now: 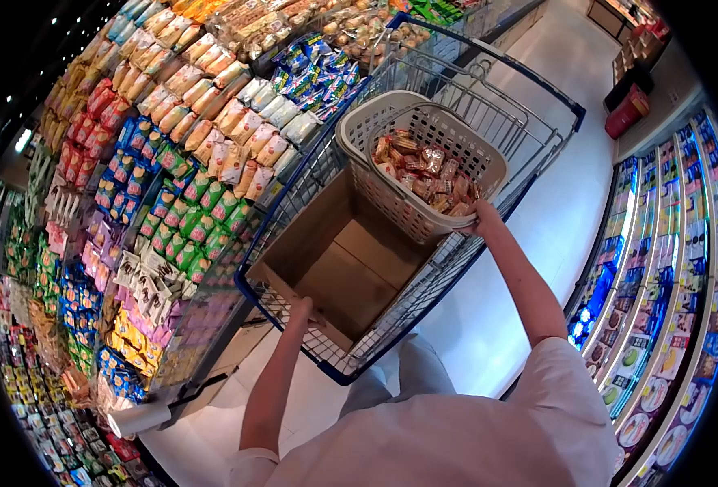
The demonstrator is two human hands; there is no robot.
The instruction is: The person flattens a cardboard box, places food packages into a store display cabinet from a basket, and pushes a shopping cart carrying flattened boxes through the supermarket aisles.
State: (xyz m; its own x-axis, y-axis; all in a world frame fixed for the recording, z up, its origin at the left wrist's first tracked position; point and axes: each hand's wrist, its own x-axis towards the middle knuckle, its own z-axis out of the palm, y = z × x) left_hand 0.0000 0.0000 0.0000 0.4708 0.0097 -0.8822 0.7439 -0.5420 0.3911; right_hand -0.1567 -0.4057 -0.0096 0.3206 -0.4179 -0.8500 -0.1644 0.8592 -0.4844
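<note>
A shopping cart (290, 199) with blue edging stands in front of me. Inside it, close to my body, sits an open cardboard box (351, 264) with a bare bottom. Beyond the box is a beige plastic basket (375, 109), tilted, with many small wrapped snacks (432, 166) piled in it. My left hand (304, 312) is closed over the near edge of the box, its fingers partly hidden. My right hand (482, 221) grips the basket's near right rim.
Packaged snacks (204, 203) in many colours fill the sloped display on my left. A lit shelf case (651, 300) with packaged goods lines the right side. Pale floor (529, 268) runs between cart and case. A white roll (140, 420) sits at the display's lower corner.
</note>
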